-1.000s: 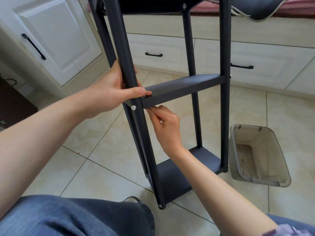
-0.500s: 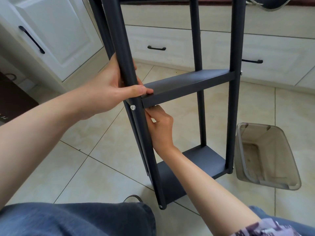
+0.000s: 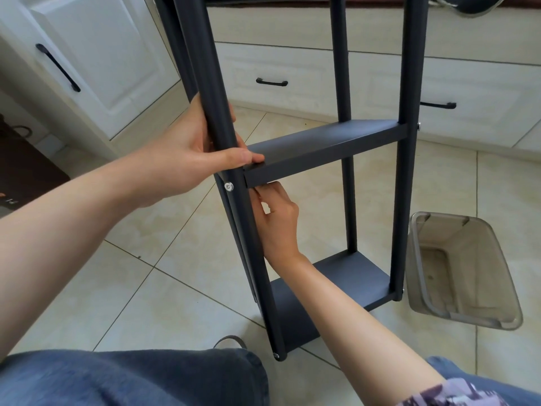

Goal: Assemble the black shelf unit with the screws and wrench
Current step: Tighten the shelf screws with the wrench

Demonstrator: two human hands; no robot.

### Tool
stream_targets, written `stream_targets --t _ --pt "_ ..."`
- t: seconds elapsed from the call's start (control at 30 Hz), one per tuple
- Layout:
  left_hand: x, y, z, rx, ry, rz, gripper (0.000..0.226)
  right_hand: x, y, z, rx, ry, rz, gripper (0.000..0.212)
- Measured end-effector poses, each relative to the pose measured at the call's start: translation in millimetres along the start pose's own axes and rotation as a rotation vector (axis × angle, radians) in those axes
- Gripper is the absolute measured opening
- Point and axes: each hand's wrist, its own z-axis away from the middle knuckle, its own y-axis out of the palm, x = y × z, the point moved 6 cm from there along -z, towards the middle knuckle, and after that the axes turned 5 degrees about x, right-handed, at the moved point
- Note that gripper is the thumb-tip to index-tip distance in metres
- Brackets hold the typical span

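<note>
The black shelf unit stands upright on the tiled floor in front of me, with a middle shelf point(image 3: 322, 148) and a bottom shelf point(image 3: 336, 285) between dark posts. My left hand point(image 3: 187, 159) wraps around the near left post point(image 3: 222, 136), thumb pressed on the middle shelf's near corner. A silver screw point(image 3: 228, 186) sits in that post just below the thumb. My right hand point(image 3: 278, 221) reaches up under the same shelf corner, fingertips pinched at its underside; whatever they hold is hidden. No wrench shows.
A translucent grey plastic bin point(image 3: 459, 271) lies on the floor right of the unit. White cabinets with black handles point(image 3: 272, 82) run behind and to the left. My jeans-clad knees point(image 3: 131, 376) fill the bottom edge.
My right hand has crept a little higher under the shelf corner, its fingertips now tucked behind the shelf's lower edge. The view shifted slightly; my left hand keeps its grip.
</note>
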Motion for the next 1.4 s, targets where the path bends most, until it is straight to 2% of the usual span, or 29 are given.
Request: stream_targets --t 0.17,0.3,0.43,0.5,0.63,0.73,0.83,1.03,1.23,1.4 --pt "4.3 -5.2 -1.4 -0.016 -0.019 -0.009 0.057 5.8 -9.9 2.9 0.014 -0.089 0.139 0.018" --pt "7.2 -5.3 -2.9 0.002 -0.023 0.013 0.047 4.8 -27.9 9.5 0.058 -0.044 0.176 0.015" --pt "4.5 -4.1 -3.3 -0.034 -0.041 0.005 0.047 31.5 -47.6 4.7 0.111 -0.111 0.25 0.019" --pt "1.7 -3.2 -3.0 -0.038 -0.044 -0.007 0.047 45.7 -60.0 2.9 0.196 -0.132 0.324 0.019" --pt "-4.8 2.3 -2.0 -0.008 -0.037 -0.02 0.069 81.9 -94.2 -15.4 0.433 -0.195 0.633 0.019" --pt "-7.9 3.1 -0.4 -0.016 -0.019 -0.053 0.068 121.4 -118.0 -37.6 0.544 -0.277 0.815 0.02" --pt "-9.8 8.0 0.6 0.004 0.004 -0.037 0.065 155.0 -137.4 -54.3 0.508 -0.194 0.72 0.021" --pt "-34.0 28.2 -1.3 -0.017 0.101 -0.115 0.062 193.8 -130.5 -66.8 0.381 0.091 0.329 0.024" --pt "-58.7 49.9 -7.3 0.024 0.202 -0.109 0.084 217.1 -101.2 -75.6 0.411 0.113 0.091 0.023" --pt "-66.5 57.9 -9.4 0.031 0.225 -0.074 0.065 215.0 -99.4 -91.3 0.301 0.15 0.059 0.025"
